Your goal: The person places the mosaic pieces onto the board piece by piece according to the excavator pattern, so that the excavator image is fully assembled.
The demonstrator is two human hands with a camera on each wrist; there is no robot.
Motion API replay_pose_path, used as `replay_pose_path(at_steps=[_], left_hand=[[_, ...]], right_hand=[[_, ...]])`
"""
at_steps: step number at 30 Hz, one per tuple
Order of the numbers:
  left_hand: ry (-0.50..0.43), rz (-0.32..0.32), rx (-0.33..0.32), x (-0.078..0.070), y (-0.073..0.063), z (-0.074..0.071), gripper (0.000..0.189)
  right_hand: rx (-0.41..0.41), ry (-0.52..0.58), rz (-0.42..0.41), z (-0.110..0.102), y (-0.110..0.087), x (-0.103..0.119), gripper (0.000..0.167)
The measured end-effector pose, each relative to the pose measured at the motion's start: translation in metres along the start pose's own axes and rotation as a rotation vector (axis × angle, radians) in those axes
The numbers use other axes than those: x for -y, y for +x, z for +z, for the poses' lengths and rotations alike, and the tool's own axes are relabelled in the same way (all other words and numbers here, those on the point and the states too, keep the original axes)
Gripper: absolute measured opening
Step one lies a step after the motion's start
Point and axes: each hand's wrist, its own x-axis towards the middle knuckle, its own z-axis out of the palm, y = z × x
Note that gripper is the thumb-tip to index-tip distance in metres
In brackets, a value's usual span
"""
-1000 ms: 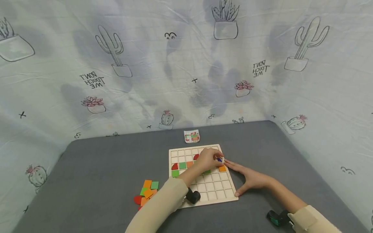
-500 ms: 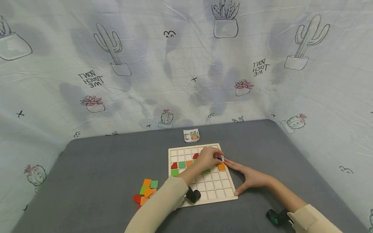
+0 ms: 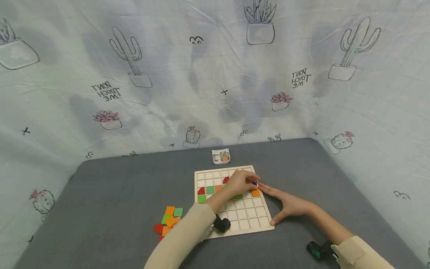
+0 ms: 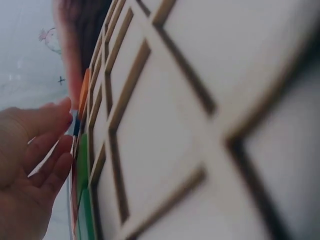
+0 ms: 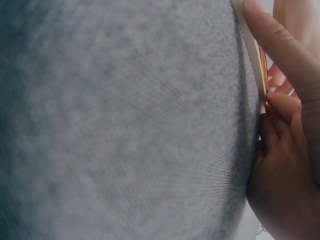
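A wooden grid board [image 3: 250, 213] lies on the grey table, with several red, green and orange tiles set in its cells. My left hand [image 3: 238, 183] reaches across it to the right edge and pinches a small blue tile [image 3: 254, 184] at a cell just beyond an orange tile [image 3: 255, 193]. Fingers hide part of the blue tile, so its shape cannot be told. My right hand [image 3: 291, 204] steadies the board's right side, fingertips near the blue tile and thumb at the near right corner. In the left wrist view, the left hand [image 4: 35, 160] bends over the blue tile [image 4: 76, 120].
A loose pile of orange, green and red tiles [image 3: 170, 221] lies left of the board, partly behind the left sleeve [image 3: 191, 233]. Beyond the board is a small printed pattern card [image 3: 221, 156]. A cactus-print cloth [image 3: 168, 93] hangs around the table.
The left fingers have shifted slightly at the blue tile, and less of its blue shows now. The right hand and the board have stayed in place.
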Motion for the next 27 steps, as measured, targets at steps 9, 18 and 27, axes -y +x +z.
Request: replay_pose_path(at_steps=[9, 18, 27], left_hand=[[-0.24, -0.021, 0.0, 0.003, -0.037, -0.047, 0.034], [-0.402, -0.2, -0.094, 0.022, -0.122, -0.115, 0.043], [-0.28, -0.301, -0.166, 0.051, -0.196, -0.14, 0.048]], right_hand=[[0.007, 0.023, 0.014, 0.002, -0.001, -0.004, 0.108], [-0.001, 0.031, 0.026, 0.001, -0.001, 0.001, 0.109], [-0.008, 0.032, 0.015, 0.002, -0.001, 0.0, 0.108]])
